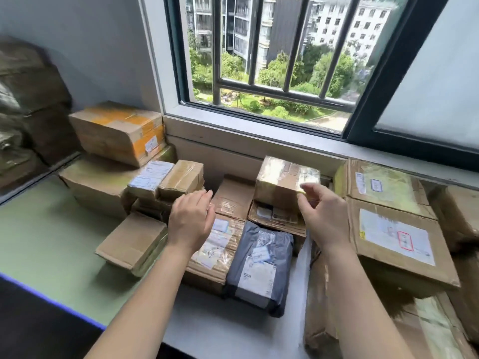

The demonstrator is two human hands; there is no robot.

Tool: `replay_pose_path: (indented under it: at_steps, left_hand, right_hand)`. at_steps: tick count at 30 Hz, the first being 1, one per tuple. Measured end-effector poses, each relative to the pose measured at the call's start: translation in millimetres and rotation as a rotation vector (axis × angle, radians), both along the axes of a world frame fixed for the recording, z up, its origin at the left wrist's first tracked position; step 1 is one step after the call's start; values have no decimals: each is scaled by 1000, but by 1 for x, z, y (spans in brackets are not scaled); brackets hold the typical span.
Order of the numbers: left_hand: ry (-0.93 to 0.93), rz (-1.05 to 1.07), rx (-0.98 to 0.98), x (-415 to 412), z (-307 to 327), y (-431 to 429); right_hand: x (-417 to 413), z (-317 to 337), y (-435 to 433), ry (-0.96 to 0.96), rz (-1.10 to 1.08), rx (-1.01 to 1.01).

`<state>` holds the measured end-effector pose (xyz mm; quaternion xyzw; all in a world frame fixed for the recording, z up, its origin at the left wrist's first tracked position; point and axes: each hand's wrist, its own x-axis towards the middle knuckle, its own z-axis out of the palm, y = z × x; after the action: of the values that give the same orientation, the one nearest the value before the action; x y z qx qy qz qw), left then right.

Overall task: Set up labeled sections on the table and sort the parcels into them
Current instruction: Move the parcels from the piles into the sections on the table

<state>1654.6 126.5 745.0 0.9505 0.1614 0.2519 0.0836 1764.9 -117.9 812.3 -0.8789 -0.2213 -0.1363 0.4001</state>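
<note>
Parcels crowd the back half of the table (51, 229), packed against the wall under the window (272, 60). At the back left corner an orange-taped box (116, 130) sits on a larger brown carton (96, 185). A plain carton (132, 242) lies tilted in front of them, nearer the front edge. Around the middle, a grey plastic mailer (259, 265) lies just beside a labelled carton (220, 250), both flat on the table. Behind the mailer a small tape-wrapped box (282, 182) stands on a flat, worn carton (274, 221). Along the right edge lie two large flat cartons, one at the back (388, 187) and one with a red-marked label (396, 244) in front of it.

The left hand (191, 218) hovers palm down over the labelled carton, fingers straight and together, grasping nothing. The right hand (324, 216) reaches to the front right corner of the tape-wrapped box with fingers half curled. It is blurred, so I cannot tell whether it grasps the box or only nears it.
</note>
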Motion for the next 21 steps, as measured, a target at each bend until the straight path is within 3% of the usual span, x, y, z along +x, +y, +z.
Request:
replay_pose_path:
  at_steps: [12, 21]
  left_hand:
    - [-26, 157, 20, -55, 38, 202]
    - [21, 156, -41, -77, 34, 274]
  right_hand:
    - [-24, -3, 254, 127, 227, 65]
    - [-20, -10, 400, 248, 288, 44]
